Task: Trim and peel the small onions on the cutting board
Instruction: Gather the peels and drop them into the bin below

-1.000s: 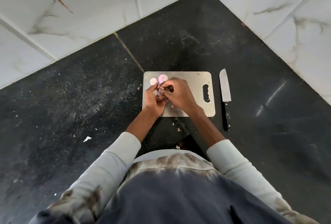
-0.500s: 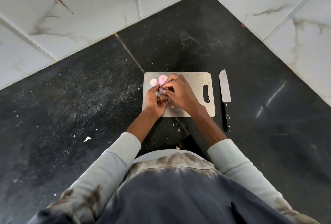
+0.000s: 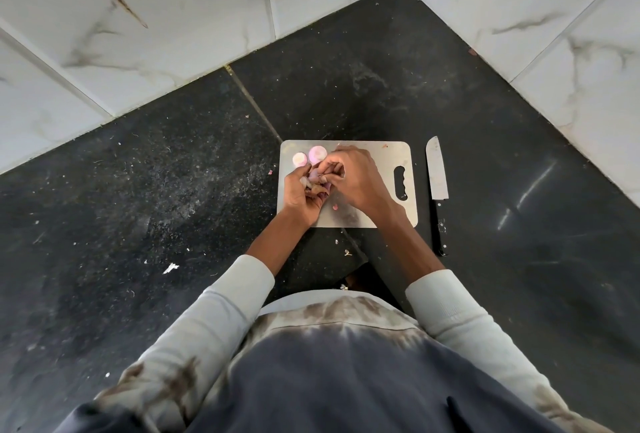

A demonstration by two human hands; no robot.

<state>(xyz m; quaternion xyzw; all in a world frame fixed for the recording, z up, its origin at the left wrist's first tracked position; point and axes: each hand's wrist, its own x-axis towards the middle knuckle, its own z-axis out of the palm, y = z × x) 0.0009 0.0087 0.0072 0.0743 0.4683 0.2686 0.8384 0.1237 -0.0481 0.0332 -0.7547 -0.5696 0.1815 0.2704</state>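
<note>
Over on the left the dark surface [image 3: 138,190] is just sitting there speckled with bits of skin. Moving right, the cutting board [image 3: 374,169] is carrying two pale peeled onions [image 3: 309,156] at its far left corner. Just in front of those, the left hand [image 3: 300,195] is cupping the onion being worked on [image 3: 316,176], fingers curled around it. The right hand [image 3: 356,176] is coming in from the right, fingertips pinching at that onion's top, looks like it's pulling skin. So the onion is sitting between both hands, cradled by the left one. Furthest right, the knife [image 3: 437,172] is lying off the board, blade pointing away, nearer the right hand.
</note>
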